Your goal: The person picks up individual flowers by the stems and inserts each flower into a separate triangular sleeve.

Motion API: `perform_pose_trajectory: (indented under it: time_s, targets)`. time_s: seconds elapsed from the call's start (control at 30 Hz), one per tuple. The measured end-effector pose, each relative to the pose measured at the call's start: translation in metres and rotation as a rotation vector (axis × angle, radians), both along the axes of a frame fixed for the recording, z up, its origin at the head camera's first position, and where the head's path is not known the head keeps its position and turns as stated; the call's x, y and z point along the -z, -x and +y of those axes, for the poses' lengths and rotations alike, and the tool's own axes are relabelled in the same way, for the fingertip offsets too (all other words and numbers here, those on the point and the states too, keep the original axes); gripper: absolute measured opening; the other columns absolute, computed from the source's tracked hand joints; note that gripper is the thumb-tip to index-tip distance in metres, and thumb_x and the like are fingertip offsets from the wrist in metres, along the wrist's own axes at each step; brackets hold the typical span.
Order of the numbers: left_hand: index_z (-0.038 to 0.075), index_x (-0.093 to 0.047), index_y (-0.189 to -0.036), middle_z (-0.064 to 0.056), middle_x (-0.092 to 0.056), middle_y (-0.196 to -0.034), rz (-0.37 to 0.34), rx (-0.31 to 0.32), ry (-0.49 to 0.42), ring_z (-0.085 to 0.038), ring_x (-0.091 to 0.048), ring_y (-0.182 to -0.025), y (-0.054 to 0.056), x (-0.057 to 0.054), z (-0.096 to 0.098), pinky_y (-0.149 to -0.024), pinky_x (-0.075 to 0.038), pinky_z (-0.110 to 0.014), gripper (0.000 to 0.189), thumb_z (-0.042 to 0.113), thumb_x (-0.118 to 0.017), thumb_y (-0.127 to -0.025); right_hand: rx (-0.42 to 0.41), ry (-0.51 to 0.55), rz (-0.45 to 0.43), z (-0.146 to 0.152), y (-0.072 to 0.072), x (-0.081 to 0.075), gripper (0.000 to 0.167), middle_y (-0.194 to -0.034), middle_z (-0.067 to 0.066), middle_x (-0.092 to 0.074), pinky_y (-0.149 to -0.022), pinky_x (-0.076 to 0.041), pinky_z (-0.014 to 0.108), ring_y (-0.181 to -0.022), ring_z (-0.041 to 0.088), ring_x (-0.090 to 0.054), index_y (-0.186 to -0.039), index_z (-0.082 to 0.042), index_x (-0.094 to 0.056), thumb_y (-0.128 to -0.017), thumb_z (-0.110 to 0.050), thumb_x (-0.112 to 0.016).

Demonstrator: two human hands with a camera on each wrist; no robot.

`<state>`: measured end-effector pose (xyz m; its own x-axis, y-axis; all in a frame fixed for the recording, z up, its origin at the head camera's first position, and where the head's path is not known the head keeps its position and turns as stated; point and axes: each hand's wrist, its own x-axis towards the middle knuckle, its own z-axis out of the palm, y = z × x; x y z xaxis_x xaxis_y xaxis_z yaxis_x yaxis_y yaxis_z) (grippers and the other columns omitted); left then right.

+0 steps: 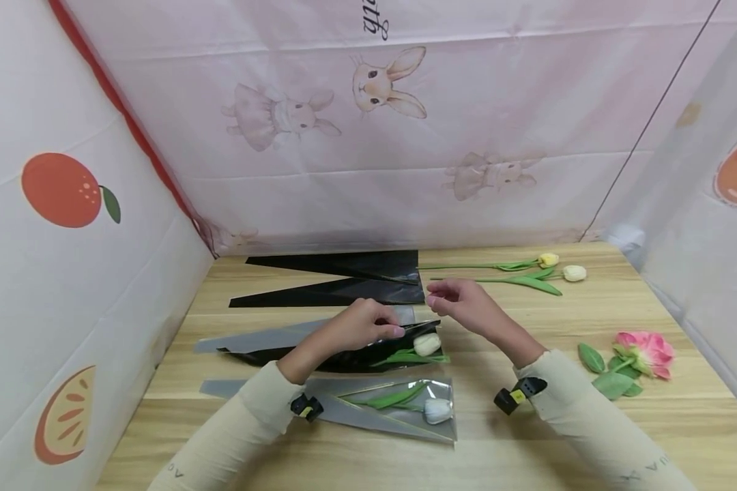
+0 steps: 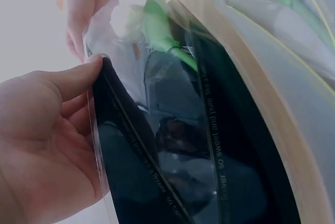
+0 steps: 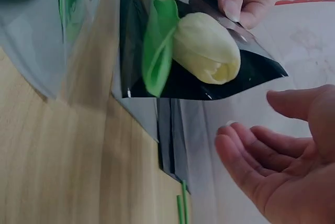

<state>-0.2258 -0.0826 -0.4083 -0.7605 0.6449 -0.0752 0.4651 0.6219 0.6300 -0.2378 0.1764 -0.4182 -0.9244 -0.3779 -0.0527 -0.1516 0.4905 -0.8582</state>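
My left hand (image 1: pixel 368 322) pinches the upper edge of a black flower sleeve (image 2: pixel 251 145) between thumb and fingers. The sleeve has a clear front and printed lettering. Inside it lies a cream tulip (image 3: pixel 207 48) with green leaves, its bloom near the wide mouth. In the head view the tulip bloom points right. My right hand (image 1: pixel 463 307) hovers just right of the sleeve's mouth, fingers loosely bent and apart from the thumb. Nothing is between them, as the right wrist view shows. Part of the stem is hidden by the left hand and the sleeve.
A grey sleeve (image 1: pixel 399 426) with a white tulip (image 1: pixel 437 410) lies nearer me. Another grey sleeve (image 1: pixel 246 339) is partly under the black one. Two black sleeves (image 1: pixel 344 290) lie behind, beside two loose tulips (image 1: pixel 572 273). A pink flower (image 1: pixel 645 353) rests at right.
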Motion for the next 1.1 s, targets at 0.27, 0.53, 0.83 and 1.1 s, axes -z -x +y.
perform_pose_trajectory:
  time_s: [0.27, 0.53, 0.83, 1.1]
  targets:
    - [0.015, -0.081, -0.098, 0.003, -0.076, -0.096, -0.009, 0.049, 0.050, -0.004, -0.057, -0.075, 0.004, 0.011, 0.002, -0.073, -0.050, -0.025, 0.015, 0.023, -0.069, -0.102, 0.011, -0.027, -0.099, -0.002, 0.010, 0.011, 0.048, -0.128, 0.025, -0.071, -0.094, -0.060, 0.044, -0.106, 0.035, -0.075, -0.139, 0.004, -0.060, -0.105, -0.030, -0.062]
    - [0.012, -0.079, -0.097, 0.006, -0.065, -0.080, 0.020, 0.025, 0.096, -0.005, -0.050, -0.062, 0.006, 0.018, 0.006, -0.068, -0.045, -0.024, 0.013, 0.018, -0.068, -0.102, -0.004, -0.029, -0.148, -0.004, 0.016, 0.019, 0.045, -0.127, 0.025, -0.071, -0.092, -0.061, 0.041, -0.104, 0.029, -0.075, -0.137, 0.008, -0.061, -0.106, -0.024, -0.061]
    - [0.014, -0.081, -0.097, 0.002, -0.076, -0.089, 0.089, 0.046, 0.223, -0.005, -0.059, -0.072, 0.009, 0.025, 0.009, -0.077, -0.052, -0.028, 0.014, 0.020, -0.069, -0.101, 0.000, -0.057, -0.187, -0.011, 0.019, 0.025, 0.041, -0.120, 0.024, -0.073, -0.088, -0.062, 0.039, -0.096, 0.026, -0.075, -0.132, 0.009, -0.064, -0.105, -0.022, -0.062]
    - [0.012, -0.083, -0.107, -0.001, -0.081, -0.105, 0.104, 0.085, 0.315, -0.014, -0.074, -0.101, 0.011, 0.032, 0.012, -0.096, -0.056, -0.035, 0.019, 0.022, -0.068, -0.102, 0.003, -0.146, -0.196, -0.018, 0.023, 0.028, 0.026, -0.095, 0.016, -0.076, -0.074, -0.062, 0.032, -0.078, 0.019, -0.073, -0.108, 0.006, -0.076, -0.100, -0.017, -0.067]
